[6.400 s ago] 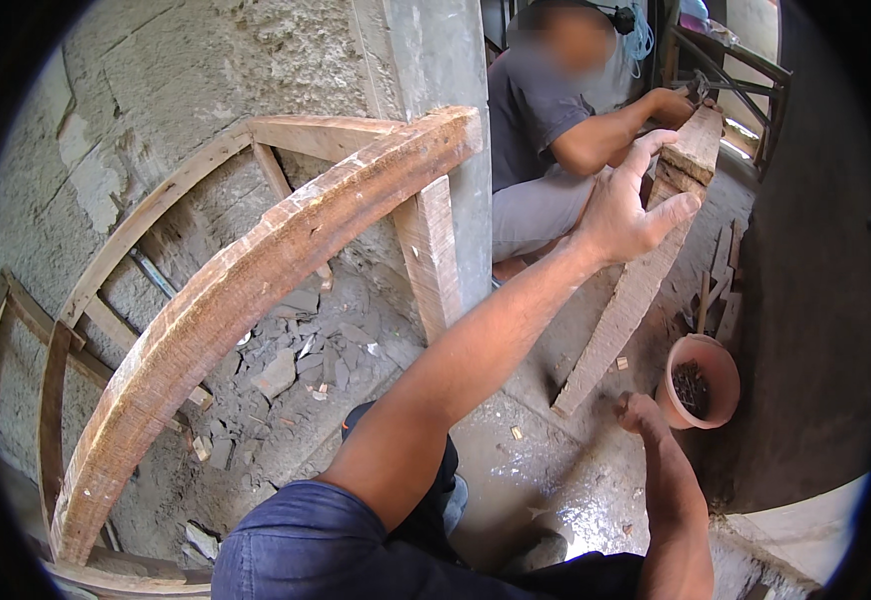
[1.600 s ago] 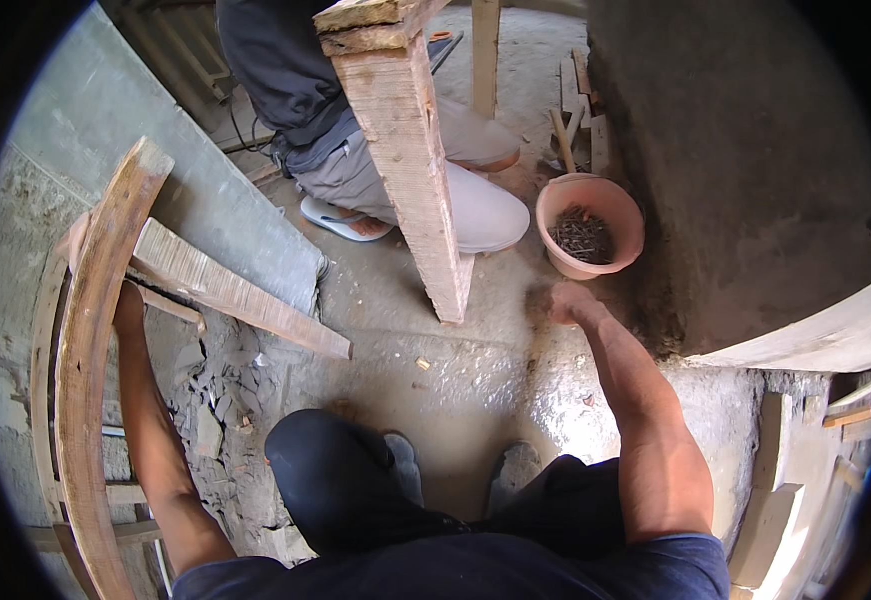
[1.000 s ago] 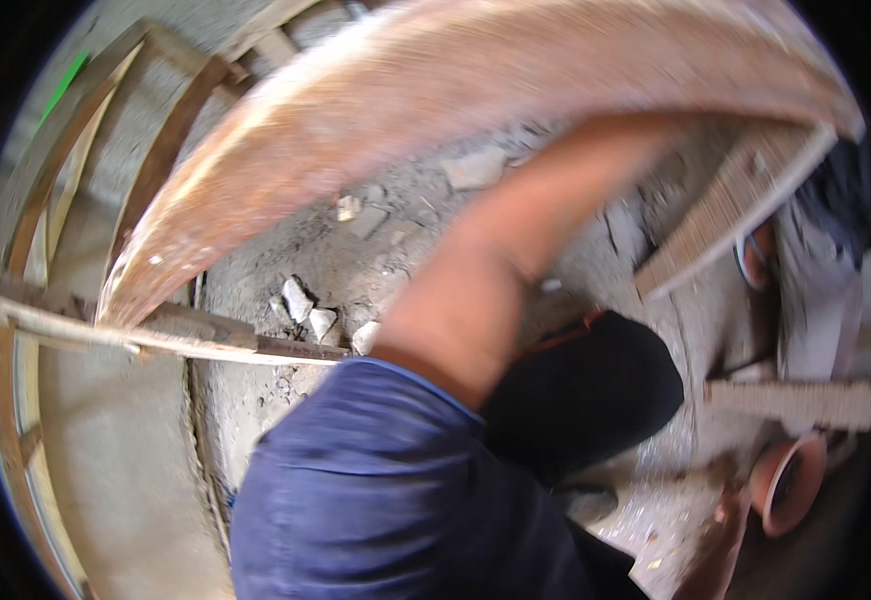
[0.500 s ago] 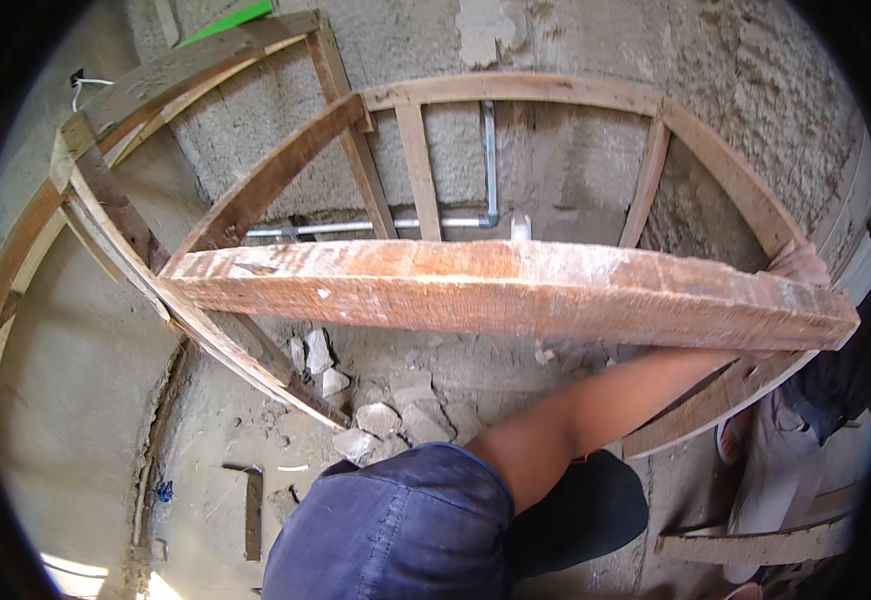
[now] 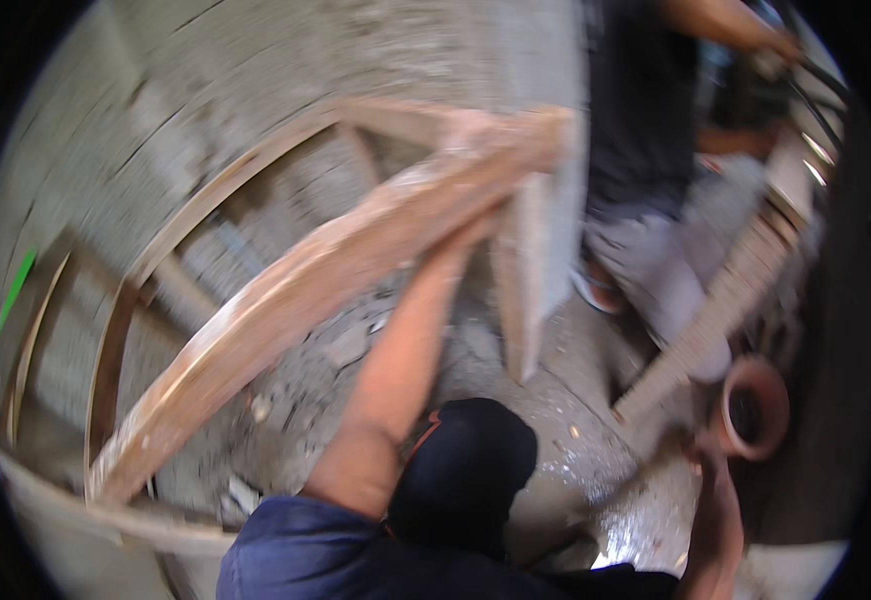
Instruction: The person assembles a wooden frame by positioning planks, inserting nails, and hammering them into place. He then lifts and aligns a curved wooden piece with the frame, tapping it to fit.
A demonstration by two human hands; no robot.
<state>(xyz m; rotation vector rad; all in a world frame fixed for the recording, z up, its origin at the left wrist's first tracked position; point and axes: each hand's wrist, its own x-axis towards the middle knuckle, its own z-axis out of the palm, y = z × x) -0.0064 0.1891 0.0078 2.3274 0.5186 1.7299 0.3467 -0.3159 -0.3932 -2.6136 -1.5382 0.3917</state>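
Note:
My left arm reaches up from the lower edge and passes under the thick beam of a curved wooden frame [image 5: 326,265]. Near the beam's upper right end, my left hand [image 5: 469,128] is wrapped over the wood, its fingers blurred. My right hand [image 5: 704,452] is low on the right, beside a reddish-brown round container [image 5: 756,405] with a dark hollow. Motion smears these fingers, and whether they touch the container or hold anything is unclear. A dark rounded shape with an orange edge, perhaps my knee, sits between my arms.
A co-worker in a dark top [image 5: 641,110] stands at the upper right, near a slanting wooden plank [image 5: 716,300]. Behind the frame rises a rough grey wall [image 5: 226,60]. Broken rubble [image 5: 351,345] lies below the beam, and the floor [image 5: 636,530] shines wet at the lower right.
The view has swung to the right, so the frame now slants across the left. My right hand, the container and more of the co-worker have come into view. My left hand stays on the beam's end.

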